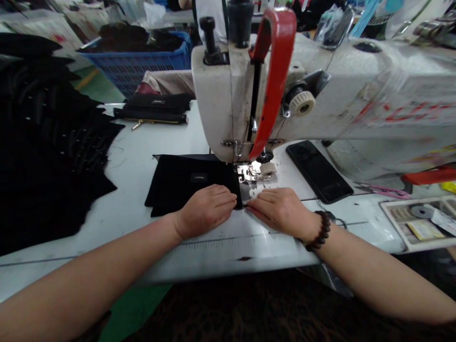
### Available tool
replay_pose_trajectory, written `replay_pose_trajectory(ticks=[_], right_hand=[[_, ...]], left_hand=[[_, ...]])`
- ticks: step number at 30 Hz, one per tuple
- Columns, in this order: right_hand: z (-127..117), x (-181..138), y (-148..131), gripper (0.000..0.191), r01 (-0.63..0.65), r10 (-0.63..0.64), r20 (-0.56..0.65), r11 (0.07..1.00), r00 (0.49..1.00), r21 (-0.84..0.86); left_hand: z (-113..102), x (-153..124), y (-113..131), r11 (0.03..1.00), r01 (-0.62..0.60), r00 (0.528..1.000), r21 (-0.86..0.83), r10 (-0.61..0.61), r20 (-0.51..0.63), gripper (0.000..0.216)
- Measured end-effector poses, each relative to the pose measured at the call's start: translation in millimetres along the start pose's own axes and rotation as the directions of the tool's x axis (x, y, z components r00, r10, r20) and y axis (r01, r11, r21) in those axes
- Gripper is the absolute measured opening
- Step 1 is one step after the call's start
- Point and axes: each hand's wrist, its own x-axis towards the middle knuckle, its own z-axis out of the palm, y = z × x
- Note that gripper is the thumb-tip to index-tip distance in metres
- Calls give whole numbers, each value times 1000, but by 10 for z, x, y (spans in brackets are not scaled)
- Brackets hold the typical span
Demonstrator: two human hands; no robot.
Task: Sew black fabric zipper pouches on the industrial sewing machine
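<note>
A black fabric piece point(178, 183) with a small dark label lies flat on the sewing machine's bed, its right edge beside the presser foot point(245, 173). My left hand point(208, 209) rests over its front right part, with the fingers together and the fingertips closed at the right edge. At the front right corner, my right hand point(276, 209) pinches the edge of the same fabric between thumb and fingers. The white sewing machine point(221, 104) with its red lever guard point(276, 76) stands just beyond both hands. Its needle is hard to make out.
Stacked black fabric pieces point(46, 142) cover the left side. Black zippered pouches point(153, 107) lie behind, before a blue crate point(135, 66). To the right are a phone point(318, 171), pink-handled thread snips point(388, 191) and a parts tray point(402, 242).
</note>
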Motion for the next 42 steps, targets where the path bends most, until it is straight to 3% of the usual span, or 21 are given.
replay_pose_trajectory(ticks=[15,19,24,31,37,42], right_hand=[[71,85,-30,26,139,-159,-102,975,982,-176],[71,114,-31,27,197,-218,-107,964,970,-177],[74,128,-27,29,259,-269,-30,947,963,-191],[-176,159,88,22,173,-174,262,985,949,26],[-172,217,84,20,262,-254,267,965,929,5],[-65,179,45,22,265,-261,175,964,949,1]], left_hand=[[6,-10,-22,982,104,994,-155,-105,1,13],[1,-6,-19,987,73,997,-141,-75,-7,16],[-2,-11,-14,997,51,998,-60,-48,49,21],[-86,25,-11,998,-58,972,13,54,228,22],[-121,18,-14,997,-69,973,23,62,221,22],[-149,-32,-14,998,-61,988,5,59,146,25]])
